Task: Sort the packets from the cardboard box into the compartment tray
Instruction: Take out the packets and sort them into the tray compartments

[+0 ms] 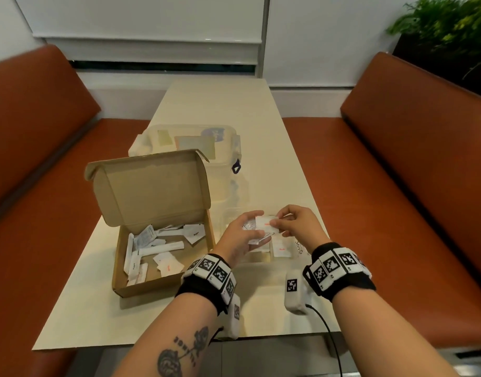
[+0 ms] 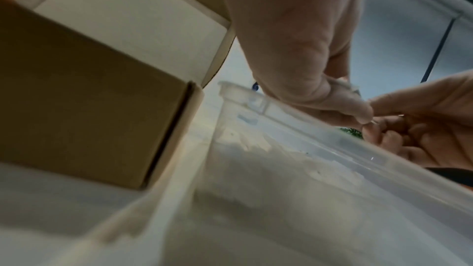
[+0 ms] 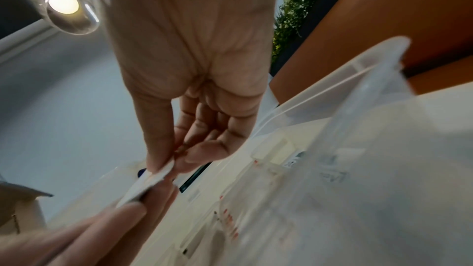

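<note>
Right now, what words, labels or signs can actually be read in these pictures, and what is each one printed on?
"Stevia": white packet in the clear plastic compartment tray.
Black print on white packets in the brown cardboard box: too small to read.
Red print on the white packet both hands pinch: blurred.
Square black-and-white code markers on the wristbands: patterns, no words.

On the worktop (image 1: 264, 137) the open cardboard box (image 1: 141, 284) sits to the left, loose packets (image 1: 157, 248) inside it. The compartment tray (image 1: 281, 253) lies just right of it. Behind both stands a lidded tub (image 1: 223, 170). Benches (image 1: 413, 170) flank the worktop.
</note>
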A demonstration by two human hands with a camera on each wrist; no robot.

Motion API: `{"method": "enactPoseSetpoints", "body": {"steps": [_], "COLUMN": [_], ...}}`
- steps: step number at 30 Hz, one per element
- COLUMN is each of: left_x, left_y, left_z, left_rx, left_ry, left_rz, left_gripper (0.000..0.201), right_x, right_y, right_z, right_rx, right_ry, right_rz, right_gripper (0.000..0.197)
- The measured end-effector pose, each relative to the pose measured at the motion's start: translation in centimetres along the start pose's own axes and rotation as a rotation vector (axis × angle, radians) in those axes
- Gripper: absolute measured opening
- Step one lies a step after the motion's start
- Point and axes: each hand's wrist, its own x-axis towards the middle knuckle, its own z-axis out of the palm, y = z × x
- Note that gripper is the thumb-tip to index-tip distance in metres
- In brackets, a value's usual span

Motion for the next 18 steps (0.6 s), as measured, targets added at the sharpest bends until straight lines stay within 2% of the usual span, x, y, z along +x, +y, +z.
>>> {"method": "enactPoseSetpoints", "body": {"steps": [3, 6, 11, 13, 18], "left_x": [0.4, 0.8, 1.3, 1.4, 1.5], "left_y": [-0.6, -1.1, -1.9, -2.1, -2.2], "left_z": [-0.1, -0.5, -0.8, -0.9, -1.0], "left_rx": [0.0, 0.0, 0.011, 0.016, 0.048], "left_ry": [0.072, 0.146, 0.204, 0.212, 0.213], "left_rz": [0.021, 0.073, 0.142, 0.153, 0.159], "left_gripper": [0.043, 0.042, 0.044, 0.044, 0.045], "right_x": [-0.2, -0.3, -0.6, -0.7, -0.6], "right_y": [0.8, 1.7, 2.6, 2.8, 3.3], "right_z": [-0.9, -1.8, -2.1, -1.9, -1.2], "right_rx": [-0.008, -0.159, -0.467, -0.515, -0.61], "right_ry": [0.062, 0.121, 0.054, 0.02, 0.037], "right_rz": [0.01, 0.005, 0.051, 0.058, 0.021], "right_gripper": [0.015, 0.013, 0.004, 0.004, 0.004]}}
